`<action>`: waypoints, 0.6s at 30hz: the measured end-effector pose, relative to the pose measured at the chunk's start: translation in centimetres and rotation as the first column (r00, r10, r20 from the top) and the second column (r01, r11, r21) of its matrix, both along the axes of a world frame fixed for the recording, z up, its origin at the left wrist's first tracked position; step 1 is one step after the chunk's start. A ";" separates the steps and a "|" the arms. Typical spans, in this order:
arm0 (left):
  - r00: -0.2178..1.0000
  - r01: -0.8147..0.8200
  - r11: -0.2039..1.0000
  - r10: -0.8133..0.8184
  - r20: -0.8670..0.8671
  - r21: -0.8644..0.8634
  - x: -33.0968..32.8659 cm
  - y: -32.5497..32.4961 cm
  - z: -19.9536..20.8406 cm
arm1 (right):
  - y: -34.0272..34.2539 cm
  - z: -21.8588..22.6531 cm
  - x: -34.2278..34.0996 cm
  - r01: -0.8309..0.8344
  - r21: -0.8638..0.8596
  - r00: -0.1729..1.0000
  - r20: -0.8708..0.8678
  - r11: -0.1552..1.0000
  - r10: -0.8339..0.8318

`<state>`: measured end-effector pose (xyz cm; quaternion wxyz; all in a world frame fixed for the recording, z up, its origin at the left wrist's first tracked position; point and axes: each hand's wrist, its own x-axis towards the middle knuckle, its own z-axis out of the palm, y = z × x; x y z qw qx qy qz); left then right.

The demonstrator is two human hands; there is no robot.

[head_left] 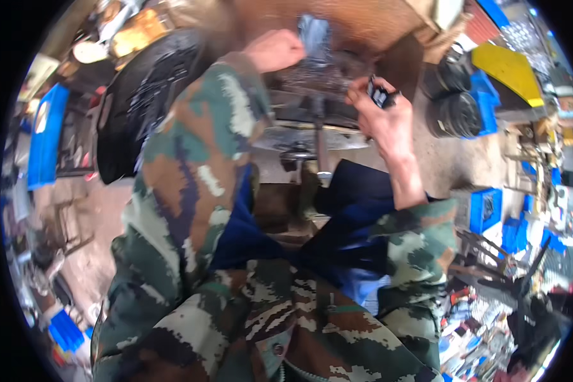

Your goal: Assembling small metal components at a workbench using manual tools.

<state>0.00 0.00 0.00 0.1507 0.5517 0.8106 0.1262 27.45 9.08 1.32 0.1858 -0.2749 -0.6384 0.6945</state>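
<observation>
Part: a small dark part (381, 95), blurred, pinched up at the dark machine (312, 95).
Right hand: the right hand (379, 114) is closed round that part, wrist cocked back, forearm reaching up and forward.
Left hand: the left hand (275, 49) is fisted on the machine's top; whether it grips anything I cannot tell.
Doing it well: I'd judge a steady left-hand brace helps while the right works.
Around: blue crates (487, 210) on the floor to the right.
</observation>
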 end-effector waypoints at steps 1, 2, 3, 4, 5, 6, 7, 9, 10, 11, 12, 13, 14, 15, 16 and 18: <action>1.000 0.011 0.999 -0.012 0.023 0.044 0.0 -0.6 -0.4 | -0.7 0.1 0.3 -0.048 0.186 0.996 0.080 0.981 0.033; 0.989 0.079 0.992 -0.090 0.114 0.101 2.9 5.7 -2.8 | 1.9 -0.5 3.6 -0.048 0.399 0.992 0.123 0.916 -0.002; 0.989 -0.078 0.993 0.064 0.137 0.093 5.0 4.6 -1.7 | 3.9 0.4 5.9 -0.231 0.538 0.972 0.160 0.811 0.171; 0.984 -0.128 0.990 0.121 0.131 0.053 5.0 3.4 -1.4 | 3.0 0.2 5.9 -0.290 0.642 0.954 0.132 0.709 0.270; 0.978 -0.165 0.986 0.160 0.134 0.023 5.3 3.3 -1.6 | 2.7 0.2 6.3 -0.417 0.641 0.904 0.223 0.645 0.364; 0.965 -0.219 0.975 0.212 0.155 0.030 5.8 2.2 -2.7 | 1.0 0.4 7.5 -0.475 0.668 0.874 0.284 0.573 0.394; 0.952 -0.278 0.958 0.264 0.154 0.076 5.0 2.2 -3.5 | 0.6 0.1 7.3 -0.510 0.722 0.848 0.330 0.468 0.414; 0.911 -0.372 0.925 0.348 0.221 0.076 5.9 2.8 -2.2 | 0.8 -0.9 6.9 -0.468 0.731 0.871 0.285 0.497 0.400; 0.895 -0.418 0.903 0.391 0.213 0.096 6.3 3.2 -2.0 | 0.9 -0.9 6.8 -0.424 0.729 0.895 0.247 0.538 0.371; 0.885 -0.448 0.883 0.415 0.213 0.141 6.5 3.2 -1.9 | 0.9 -1.0 6.6 -0.424 0.737 0.892 0.238 0.526 0.384; 0.872 -0.461 0.876 0.418 0.254 0.142 6.6 3.0 -1.5 | 1.1 -1.1 6.6 -0.425 0.726 0.889 0.221 0.541 0.402; 0.859 -0.474 0.869 0.420 0.294 0.142 6.6 2.9 -1.0 | 1.3 -1.3 6.5 -0.427 0.713 0.885 0.204 0.556 0.418; 0.854 -0.475 0.869 0.417 0.310 0.138 6.4 3.0 -0.6 | 1.5 -1.4 6.4 -0.408 0.707 0.895 0.184 0.577 0.407; 0.852 -0.483 0.863 0.425 0.307 0.145 6.2 3.1 -0.3 | 1.8 -1.5 6.0 -0.410 0.713 0.891 0.181 0.569 0.416; 0.849 -0.493 0.843 0.413 0.329 0.216 6.3 3.2 0.1 | 2.0 -1.4 5.7 -0.359 0.697 0.913 0.126 0.621 0.387; 0.840 -0.534 0.751 0.423 0.339 0.388 6.8 3.9 0.7 | 1.9 -0.7 4.9 -0.250 0.602 0.952 0.012 0.758 0.304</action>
